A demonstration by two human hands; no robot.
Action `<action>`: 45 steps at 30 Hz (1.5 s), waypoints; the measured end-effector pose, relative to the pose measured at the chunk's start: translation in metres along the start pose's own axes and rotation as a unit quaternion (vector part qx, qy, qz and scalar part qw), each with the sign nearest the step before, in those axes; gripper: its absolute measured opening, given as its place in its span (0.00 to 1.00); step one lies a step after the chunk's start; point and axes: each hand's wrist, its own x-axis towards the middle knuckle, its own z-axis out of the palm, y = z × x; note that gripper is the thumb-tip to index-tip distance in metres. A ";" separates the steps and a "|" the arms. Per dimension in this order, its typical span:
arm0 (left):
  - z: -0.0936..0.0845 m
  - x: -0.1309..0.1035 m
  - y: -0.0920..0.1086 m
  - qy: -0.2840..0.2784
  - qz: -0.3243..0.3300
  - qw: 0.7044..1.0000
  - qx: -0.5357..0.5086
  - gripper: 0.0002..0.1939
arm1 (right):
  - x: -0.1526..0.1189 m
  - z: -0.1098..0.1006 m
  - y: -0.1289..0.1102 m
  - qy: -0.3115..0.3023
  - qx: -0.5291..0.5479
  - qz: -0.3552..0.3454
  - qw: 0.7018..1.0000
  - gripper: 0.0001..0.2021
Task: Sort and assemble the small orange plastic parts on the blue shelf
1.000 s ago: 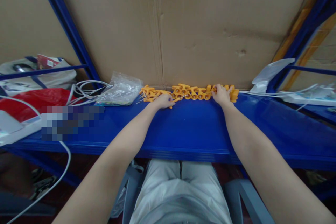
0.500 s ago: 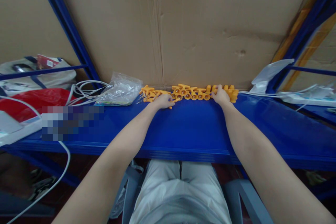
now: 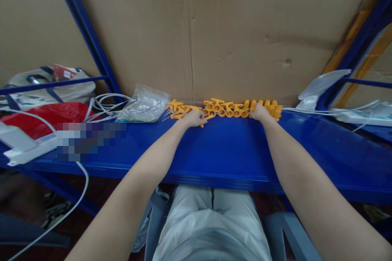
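Along the back of the blue table lie orange plastic pieces with T-shaped handles; several show round, hollow cup ends [image 3: 229,113] facing me. My left hand [image 3: 193,118] has its fingers closed about a small orange piece [image 3: 210,117] in front of this row. Behind and left of that hand is a loose heap of orange T-shaped pieces [image 3: 175,106], with thin metal spirals beside them. My right hand [image 3: 260,111] is closed at the right end of the cup row, against a block of orange pieces [image 3: 275,110]. Its fingertips are partly hidden.
A tall cardboard sheet [image 3: 239,36] stands behind the pieces. To the left are a clear plastic bag [image 3: 150,104], white cables [image 3: 112,100], a red bag [image 3: 55,116] and a white power strip [image 3: 33,147]. Blue posts [image 3: 88,32] frame the table [image 3: 220,151].
The whole view has shifted slightly, so everything appears a little farther right. Both hands stay at nearly the same places among the orange pieces.
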 end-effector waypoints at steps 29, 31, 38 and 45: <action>0.005 0.005 -0.003 0.008 0.059 0.998 -0.022 0.12 | -0.055 -0.051 -0.049 -0.040 -0.036 -0.271 0.961 0.13; 0.004 0.004 -0.002 0.013 0.062 0.998 -0.024 0.11 | -0.058 -0.048 -0.056 -0.043 -0.031 -0.284 0.957 0.13; 0.005 0.005 -0.002 0.013 0.073 0.996 -0.041 0.10 | -0.059 -0.038 -0.058 -0.039 -0.027 -0.282 0.958 0.14; 0.005 0.005 -0.002 0.025 0.099 0.994 -0.041 0.13 | -0.059 -0.040 -0.053 -0.017 -0.018 -0.261 0.965 0.12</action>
